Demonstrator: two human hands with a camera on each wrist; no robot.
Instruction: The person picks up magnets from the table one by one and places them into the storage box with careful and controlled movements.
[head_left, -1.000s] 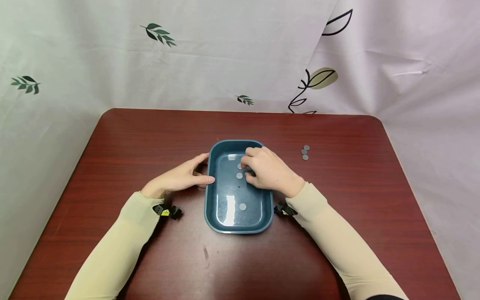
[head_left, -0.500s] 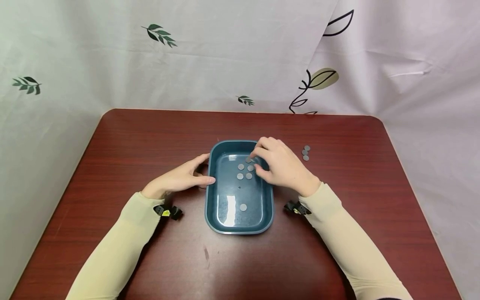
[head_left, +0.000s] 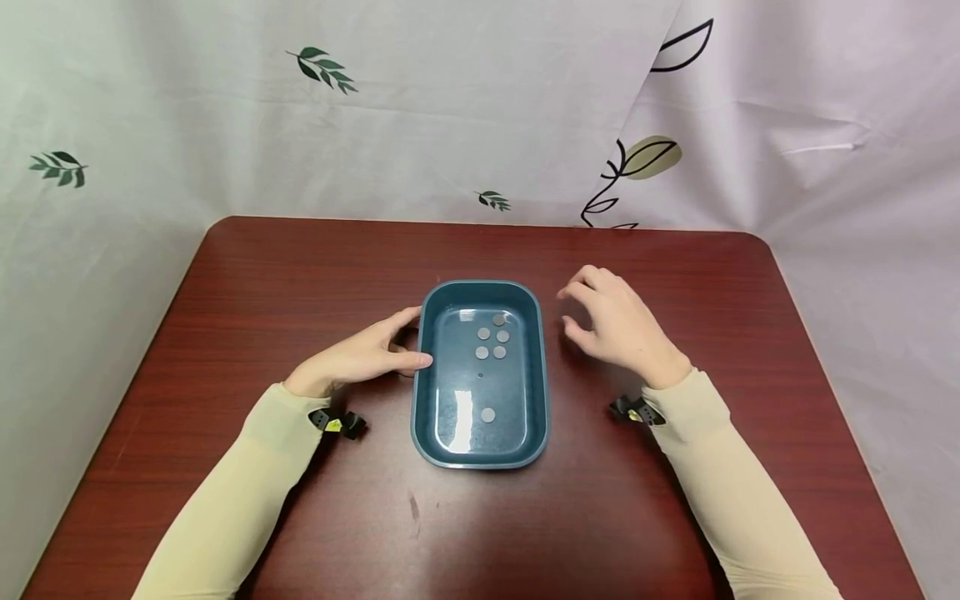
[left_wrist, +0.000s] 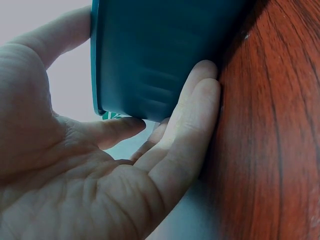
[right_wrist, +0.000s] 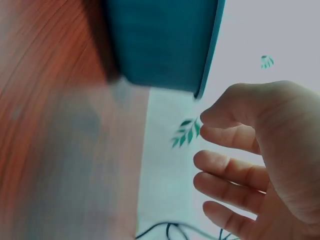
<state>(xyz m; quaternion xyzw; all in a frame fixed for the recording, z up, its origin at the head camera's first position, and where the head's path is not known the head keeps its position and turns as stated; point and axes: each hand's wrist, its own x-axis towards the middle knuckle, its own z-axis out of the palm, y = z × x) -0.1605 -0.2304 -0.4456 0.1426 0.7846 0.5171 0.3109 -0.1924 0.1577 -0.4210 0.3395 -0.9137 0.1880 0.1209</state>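
Observation:
A blue plastic tray (head_left: pixel 480 457) stands on the table, with several small grey coin-like discs (head_left: pixel 482 352) lying grouped in its far half. A single disc (head_left: pixel 488 415) lies apart, nearer its front end. My left hand (head_left: pixel 356 354) grips the tray's left side, thumb over the rim (left_wrist: pixel 95 65) and fingers against the outer wall (left_wrist: pixel 145 70). To the right of the tray hovers my right hand (head_left: pixel 618 325), apart from it. Its fingers (right_wrist: pixel 230 167) are loosely bent with nothing seen between them. The discs on the table at the right are hidden behind this hand.
The reddish-brown wooden table (head_left: pixel 480 533) extends on all sides of the tray. A white curtain (head_left: pixel 420 125) with leaf prints hangs behind its far edge. Dark cables (right_wrist: pixel 172 227) show at the bottom of the right wrist view.
My right hand has risen out of the tray and moved right, uncovering the grouped discs and covering the three on the table. The left hand and tray have stayed put.

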